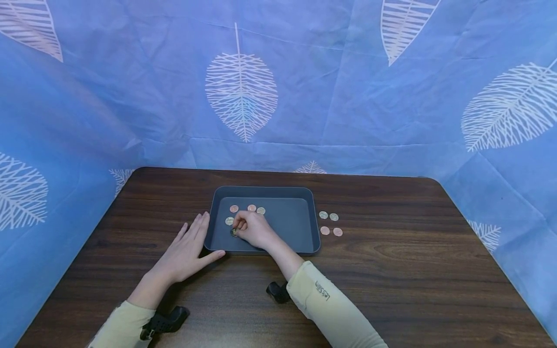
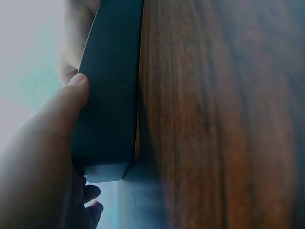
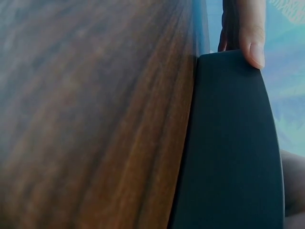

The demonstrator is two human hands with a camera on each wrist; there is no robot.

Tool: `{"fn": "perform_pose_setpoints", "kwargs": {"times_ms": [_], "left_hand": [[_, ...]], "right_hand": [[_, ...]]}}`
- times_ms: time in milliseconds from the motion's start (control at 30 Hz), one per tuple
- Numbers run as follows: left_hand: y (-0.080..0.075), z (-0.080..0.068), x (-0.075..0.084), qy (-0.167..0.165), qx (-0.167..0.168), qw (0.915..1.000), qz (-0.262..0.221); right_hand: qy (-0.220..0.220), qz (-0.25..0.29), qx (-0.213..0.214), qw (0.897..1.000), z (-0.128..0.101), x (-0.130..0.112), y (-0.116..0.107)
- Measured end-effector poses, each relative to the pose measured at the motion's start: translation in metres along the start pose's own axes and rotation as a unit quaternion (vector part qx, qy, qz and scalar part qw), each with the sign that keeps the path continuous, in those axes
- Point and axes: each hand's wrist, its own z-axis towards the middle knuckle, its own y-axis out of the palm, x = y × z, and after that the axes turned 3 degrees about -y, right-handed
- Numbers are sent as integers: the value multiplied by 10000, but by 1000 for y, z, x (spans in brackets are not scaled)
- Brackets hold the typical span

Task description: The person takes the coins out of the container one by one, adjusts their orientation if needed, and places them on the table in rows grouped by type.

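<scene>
With the left hand (image 1: 189, 249) flat on the table (image 1: 391, 270) bracing the tray (image 1: 304, 193), the right hand (image 1: 252, 228) should keep its fingertip grip pinching the coin (image 1: 234, 232) at the tray's near-left, lowering it gently.

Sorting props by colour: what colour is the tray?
Dark grey tray, with coins inside; the head view shows it best.

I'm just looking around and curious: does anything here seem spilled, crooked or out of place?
Nothing looks spilled or damaged. The dark tray sits square on the wooden table. Four coins lie outside it, just off its right side, while others lie inside. The left hand rests at the tray's corner; the right hand pinches a coin.
</scene>
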Motion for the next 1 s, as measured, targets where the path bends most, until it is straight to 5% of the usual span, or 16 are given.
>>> {"fn": "perform_pose_setpoints", "kwargs": {"times_ms": [400, 1000], "left_hand": [[0, 0, 0, -20, -68, 10000, 58], [2, 0, 0, 19, 60, 10000, 72]], "right_hand": [[-22, 343, 181, 9992, -9, 1, -11], [256, 985, 899, 9907, -36, 26, -68]]}}
